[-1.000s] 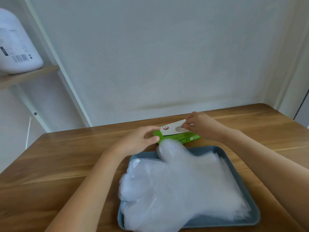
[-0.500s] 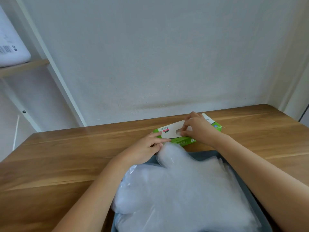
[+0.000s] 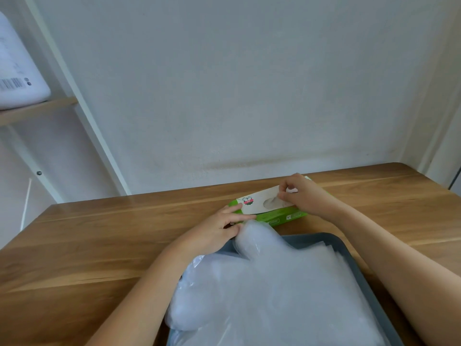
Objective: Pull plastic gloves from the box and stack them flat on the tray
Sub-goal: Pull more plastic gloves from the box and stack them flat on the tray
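Wooden table (image 3: 99, 245): right hand (image 3: 306, 196) pinches glove (image 3: 271, 202) at box (image 3: 282, 216) opening

Wooden worktop (image 3: 99, 245), visible grain, set against a plain white wall (image 3: 249, 83). At upper left, a wooden shelf (image 3: 37, 109) on a white slanting frame (image 3: 82, 116). A white container (image 3: 17, 78) with a barcode label stands on the shelf, partly out of view.

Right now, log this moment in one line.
left hand: rests on box | right hand: pinches glove at opening | tray: holds stack
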`<state>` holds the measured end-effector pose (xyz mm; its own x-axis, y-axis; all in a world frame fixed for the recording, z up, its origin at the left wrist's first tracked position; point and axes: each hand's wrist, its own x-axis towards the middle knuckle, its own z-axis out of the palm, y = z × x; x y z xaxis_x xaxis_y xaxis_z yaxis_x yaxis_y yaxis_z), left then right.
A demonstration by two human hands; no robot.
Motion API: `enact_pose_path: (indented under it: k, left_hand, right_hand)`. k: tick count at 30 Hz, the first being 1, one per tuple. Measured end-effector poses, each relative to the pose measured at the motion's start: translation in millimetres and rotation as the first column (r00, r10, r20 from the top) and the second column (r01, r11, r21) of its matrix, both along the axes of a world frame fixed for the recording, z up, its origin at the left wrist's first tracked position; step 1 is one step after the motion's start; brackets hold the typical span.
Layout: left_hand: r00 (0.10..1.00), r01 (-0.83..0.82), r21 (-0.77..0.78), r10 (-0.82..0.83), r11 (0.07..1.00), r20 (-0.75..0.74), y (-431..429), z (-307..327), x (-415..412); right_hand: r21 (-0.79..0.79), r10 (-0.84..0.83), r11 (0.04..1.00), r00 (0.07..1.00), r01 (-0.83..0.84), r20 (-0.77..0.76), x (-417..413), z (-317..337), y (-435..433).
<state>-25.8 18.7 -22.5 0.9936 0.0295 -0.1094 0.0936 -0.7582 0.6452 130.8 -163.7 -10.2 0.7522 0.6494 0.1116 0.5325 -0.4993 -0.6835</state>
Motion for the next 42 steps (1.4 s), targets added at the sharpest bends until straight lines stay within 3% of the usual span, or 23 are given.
enact_pose_path:
  k: [2, 4, 6, 8, 10, 14, 18, 20, 23, 28, 32, 36, 39, 42]
  left_hand:
    - [1.000, -0.004, 0.003, 0.004, 1.000, 0.001, -1, 1, 0]
    - [1.000, -0.009, 0.020, 0.010, 1.000, -0.008, -2, 2, 1]
    - [1.000, -0.020, 0.032, 0.021, 0.999, -0.021, -3, 3, 1]
    - [0.999, -0.028, 0.041, 0.029, 0.999, -0.030, -4, 3, 1]
    - [0.999, -0.035, 0.048, 0.037, 0.998, -0.037, -4, 3, 2]
    - [0.999, -0.032, 0.081, 0.035, 0.996, -0.030, -5, 1, 5]
    - [0.999, -0.036, 0.069, 0.035, 0.997, 0.020, -4, 5, 3]
    - [0.987, -0.104, -0.115, 0.117, 0.988, 0.110, -7, 20, -2]
    - [0.964, -0.074, -0.549, 0.200, 0.833, 0.174, -15, 52, -13]
    - [0.976, 0.092, -0.665, 0.065, 0.741, 0.207, -46, 71, -34]
    - [0.985, 0.009, -0.731, 0.121, 0.683, 0.124, -67, 67, -47]
    - [0.979, -0.060, -0.746, 0.184, 0.663, 0.085, -79, 61, -60]
    - [0.961, -0.114, -0.862, 0.275, 0.495, 0.031, -79, 61, -67]
    - [0.946, -0.136, -0.958, 0.319, 0.251, -0.050, -67, 60, -68]
  right_hand:
    - [0.155, -0.016, 0.987, 0.984, 0.045, -0.180, 0, 3, -3]
    - [0.383, 0.075, 0.918, 0.903, 0.103, -0.422, 4, 4, -7]
    - [0.575, 0.173, 0.790, 0.821, 0.214, -0.544, 12, 2, -11]
    - [0.717, 0.328, 0.596, 0.706, 0.361, -0.628, 20, 5, -15]
    - [0.795, 0.473, 0.452, 0.647, 0.405, -0.598, 24, 14, -18]
    - [0.898, 0.601, 0.378, 0.678, 0.226, -0.424, 10, 45, -23]
    - [0.935, 0.692, 0.288, 0.631, 0.207, -0.353, -12, 76, -30]
    - [0.926, 0.702, 0.345, 0.613, 0.153, -0.363, -24, 84, -33]
    - [0.868, 0.665, 0.493, 0.621, 0.053, -0.415, -45, 89, -37]
    - [0.710, 0.532, 0.696, 0.738, -0.103, -0.415, -84, 90, -40]
    - [0.585, 0.382, 0.797, 0.875, -0.148, -0.298, -108, 91, -41]
    - [0.468, 0.260, 0.868, 0.955, -0.165, -0.146, -129, 94, -44]
    - [0.337, 0.240, 0.905, 0.965, -0.261, 0.103, -142, 87, -54]
    - [0.003, 0.364, 0.921, 0.861, -0.390, 0.355, -158, 80, -69]
